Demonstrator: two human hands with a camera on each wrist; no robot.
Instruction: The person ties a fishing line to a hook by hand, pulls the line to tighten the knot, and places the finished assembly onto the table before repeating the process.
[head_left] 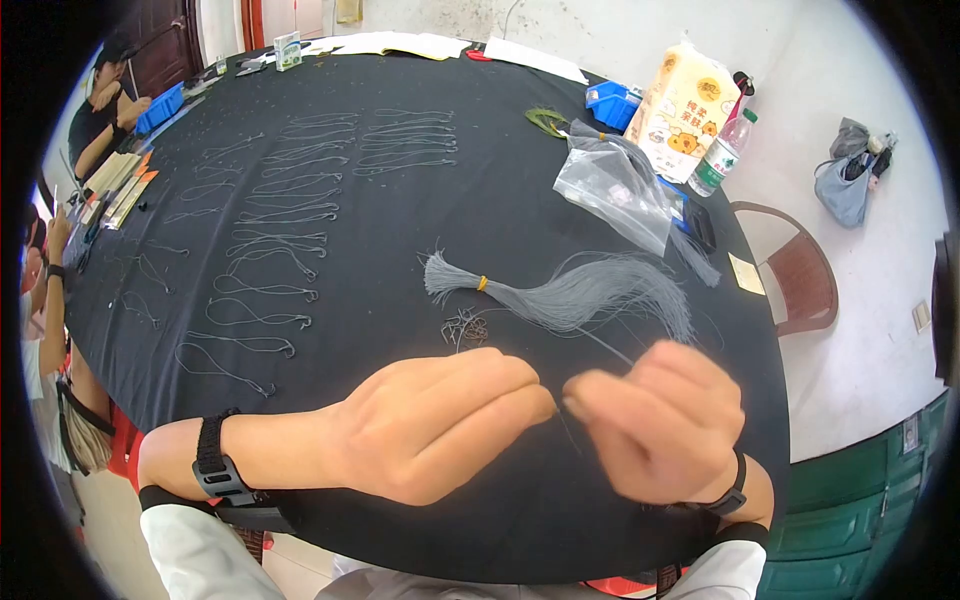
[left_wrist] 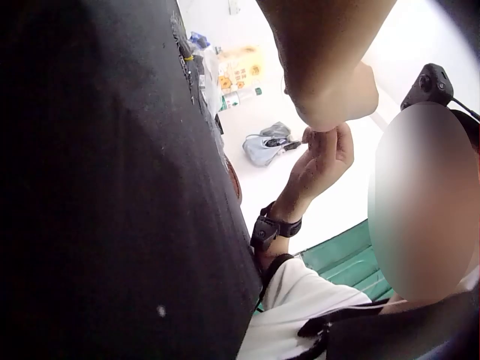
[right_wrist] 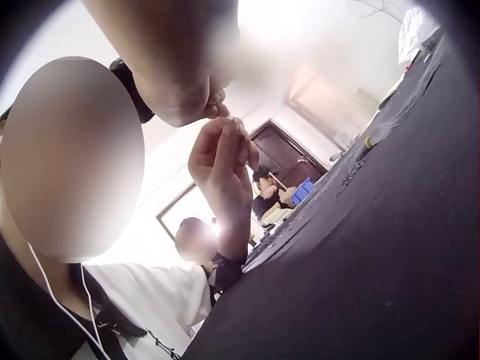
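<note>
The fingertips of my left hand pinch a fine thread; my right hand is curled close beside them, too blurred to tell what it holds. Just beyond lie a small heap of hooks and a grey thread bundle with a yellow tie. To the left, looped threads lie in rows on the black cloth; farther right stands a bottle
</note>
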